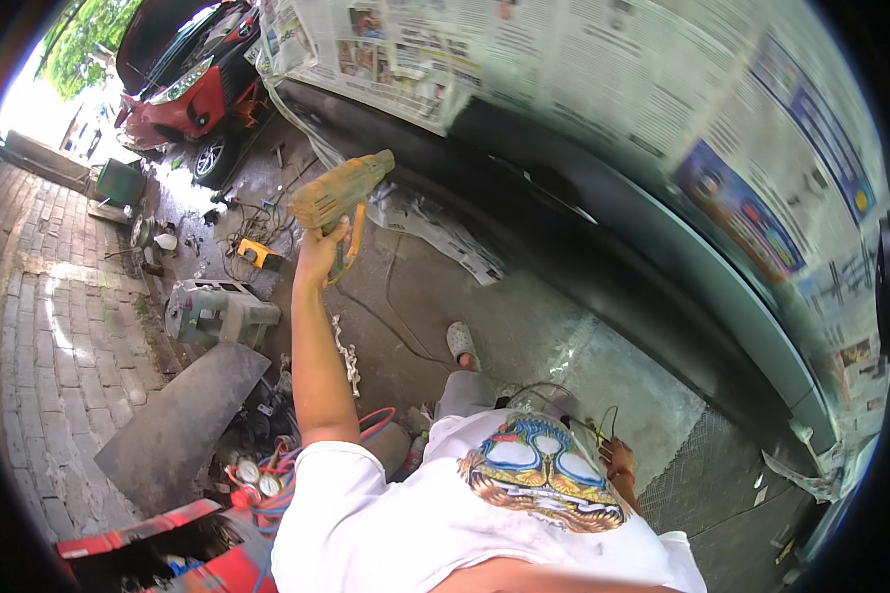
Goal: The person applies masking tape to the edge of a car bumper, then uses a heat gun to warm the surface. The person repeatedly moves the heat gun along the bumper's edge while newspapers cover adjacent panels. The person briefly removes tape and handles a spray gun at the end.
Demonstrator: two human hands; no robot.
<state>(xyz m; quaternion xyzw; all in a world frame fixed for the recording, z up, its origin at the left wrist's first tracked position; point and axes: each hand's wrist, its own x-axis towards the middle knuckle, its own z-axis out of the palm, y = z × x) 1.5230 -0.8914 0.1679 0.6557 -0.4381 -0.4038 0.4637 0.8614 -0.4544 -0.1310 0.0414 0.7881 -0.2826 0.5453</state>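
My left arm stretches forward, and my left hand (322, 249) is closed round the handle of a dusty yellow heat gun (338, 190). Its nozzle points right, toward the glossy black lower panel (583, 252) of a vehicle body, with a gap between them. From the handle a dark cord (391, 331) trails down over the floor past my foot. Low on my right side, my right hand (618, 460) has curled fingers with a thin dark cord at them; the grip is small and partly unclear.
Newspaper (583, 79) masks the body above the black panel. A red car (183, 104) with its hood up stands far left. On the floor are a yellow tool (259, 254), a grey machine (222, 311), a dark flat sheet (183, 425), pressure gauges (257, 479) with hoses, and a red box (138, 534).
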